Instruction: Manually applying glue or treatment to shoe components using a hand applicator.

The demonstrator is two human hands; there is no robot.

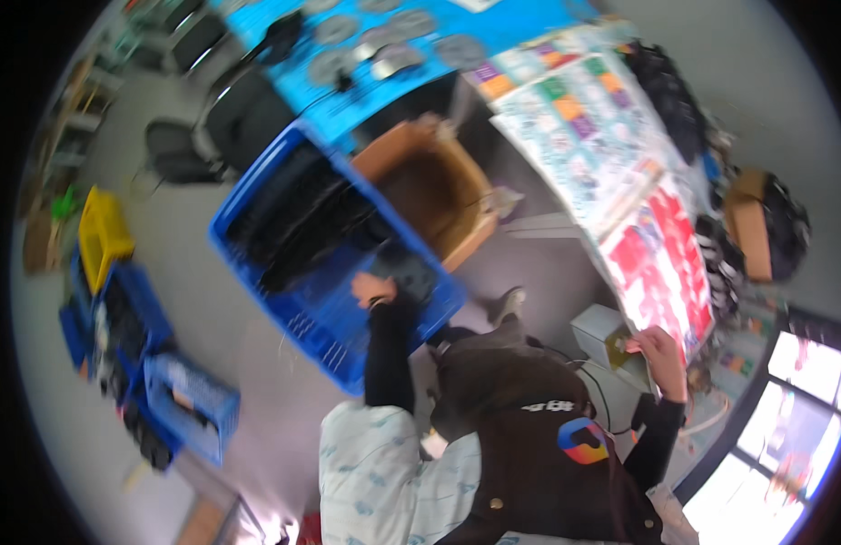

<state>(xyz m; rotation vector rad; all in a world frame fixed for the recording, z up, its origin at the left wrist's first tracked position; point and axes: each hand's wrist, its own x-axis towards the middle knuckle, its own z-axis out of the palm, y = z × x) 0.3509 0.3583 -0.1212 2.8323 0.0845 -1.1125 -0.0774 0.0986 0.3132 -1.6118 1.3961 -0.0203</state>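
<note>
Grey floor runs under everything, crowded with bins and a long table. Left hand (373, 289) reaches down into a big blue crate (257, 186) on the floor, fingers curled onto a dark item (410, 272) lying in the crate's near corner; blur keeps me from telling whether it is gripped or only touched. More dark parts (302, 218) fill the crate beyond the hand. Just past that corner stands an open cardboard box (434, 186), touching the crate's side. Right hand (658, 352), well apart from the left, rests bent over the edge of the table (602, 150), which is covered in bright printed sheets; whether it holds anything I cannot tell. A small pale box (598, 327) sits just beside this hand. Far out past the left hand are a yellow bin (103, 232) and smaller blue baskets (193, 404)
</note>
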